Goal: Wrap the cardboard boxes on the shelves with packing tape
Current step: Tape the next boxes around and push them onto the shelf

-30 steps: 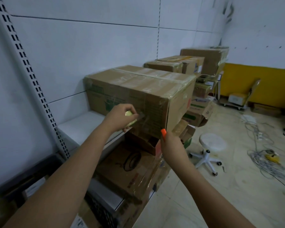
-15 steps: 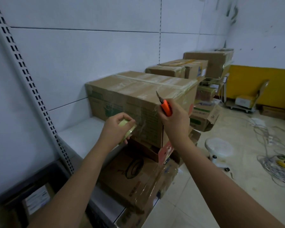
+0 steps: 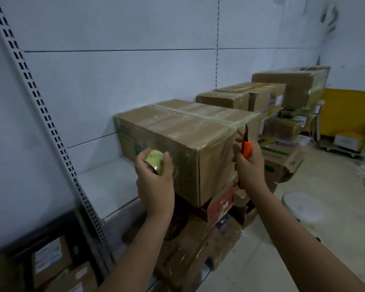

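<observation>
A large brown cardboard box [image 3: 177, 144] sits at mid-frame on a white shelf [image 3: 105, 186], its top and sides covered in shiny clear tape. A yellowish tape roll [image 3: 155, 161] is held against its front face, left of centre. More taped boxes [image 3: 261, 95] line up toward the upper right.

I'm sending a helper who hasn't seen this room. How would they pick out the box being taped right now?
Follow the white shelf along the wall to the row of cardboard boxes. The box is the nearest and largest in the row, with the left hand holding a tape roll against its front and the right hand holding an orange knife at its corner. Clear tape already shines across its top.
</observation>
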### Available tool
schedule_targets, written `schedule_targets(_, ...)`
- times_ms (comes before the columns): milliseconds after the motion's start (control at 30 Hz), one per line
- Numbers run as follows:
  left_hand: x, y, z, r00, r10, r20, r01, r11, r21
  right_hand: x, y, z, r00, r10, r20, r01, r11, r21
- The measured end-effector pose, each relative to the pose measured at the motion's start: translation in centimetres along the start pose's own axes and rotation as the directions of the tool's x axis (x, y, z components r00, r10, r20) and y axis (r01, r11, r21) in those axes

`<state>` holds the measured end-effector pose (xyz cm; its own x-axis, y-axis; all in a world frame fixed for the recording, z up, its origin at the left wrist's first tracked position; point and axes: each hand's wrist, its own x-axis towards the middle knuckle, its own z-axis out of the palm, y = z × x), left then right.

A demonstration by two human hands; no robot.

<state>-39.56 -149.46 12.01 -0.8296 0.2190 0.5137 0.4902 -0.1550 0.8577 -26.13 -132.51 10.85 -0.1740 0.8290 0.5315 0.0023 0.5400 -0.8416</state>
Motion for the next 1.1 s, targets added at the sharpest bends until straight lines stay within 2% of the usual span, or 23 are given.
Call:
schedule_targets(67,-0.8,0.0,1.2,0.998,0.061,-0.032,-0.057,0.992,0.111,1.6,1.4,-0.6,1.0,-0.025,-0.01,0.025,1.0,-0.018)
schedule_targets(200,-3.7,0.0,3.6,0.991,0.057,-0.122,-0.043,0.992,0.115,6.7,5.1,-3.3,1.0,-0.008,-0.01,0.007,0.999,-0.044)
schedule_targets(300,-6.7,-0.1,5.3,0.991,0.003,-0.131,0.022,0.982,0.19,10.6,9.3,-5.4,0.976,0.212,0.054,-0.213,0.977,0.01)
schedule_targets(367,-8.0,-0.1,6.6,0.988,-0.062,-0.144,0.092,0.972,0.217,11.5,10.9,-5.9,0.918,0.338,0.205,-0.356,0.933,0.058)
schedule_targets(400,-8.3,0.0,7.3,0.983,-0.088,-0.158,0.121,0.97,0.212,11.7,11.3,-6.1,0.892,0.356,0.278,-0.387,0.92,0.065)
schedule_targets(567,-7.9,0.7,7.8,0.977,-0.109,-0.182,0.142,0.973,0.184,13.2,11.2,-7.9,0.866,0.299,0.401,-0.378,0.916,0.132)
schedule_targets(633,-7.0,2.9,7.3,0.985,-0.046,-0.164,0.07,0.987,0.144,14.4,10.3,-9.1,0.877,0.282,0.39,-0.367,0.916,0.163)
schedule_targets(700,-5.1,6.5,6.8,0.988,0.063,-0.14,-0.046,0.992,0.121,16.4,8.1,-10.0,0.897,0.235,0.374,-0.356,0.887,0.296)
schedule_targets(800,-1.3,12.5,5.0,0.979,0.194,-0.066,-0.187,0.977,0.1,20.2,3.6,-10.9,0.868,0.168,0.468,-0.451,0.663,0.598)
schedule_targets(833,-0.1,14.4,4.3,0.975,0.222,-0.027,-0.219,0.971,0.102,21.2,2.0,-11.2,0.846,0.116,0.52,-0.486,0.569,0.664)
schedule_targets(900,1.9,17.5,3.0,0.962,0.267,0.048,-0.271,0.954,0.126,23.0,-0.7,-11.2,0.833,-0.001,0.553,-0.491,0.458,0.741)
schedule_targets(967,3.8,19.6,2.2,0.95,0.301,0.086,-0.313,0.93,0.193,24.5,-3.3,-10.8,0.853,-0.075,0.517,-0.438,0.438,0.785)
schedule_targets(1033,5.8,20.2,1.8,0.947,0.314,0.073,-0.322,0.904,0.281,25.5,-5.4,-9.7,0.865,-0.111,0.49,-0.383,0.484,0.787)
schedule_targets(1100,7.7,19.3,1.5,0.955,0.296,0.016,-0.284,0.899,0.332,25.5,-7.0,-7.8,0.877,-0.109,0.468,-0.293,0.65,0.701)
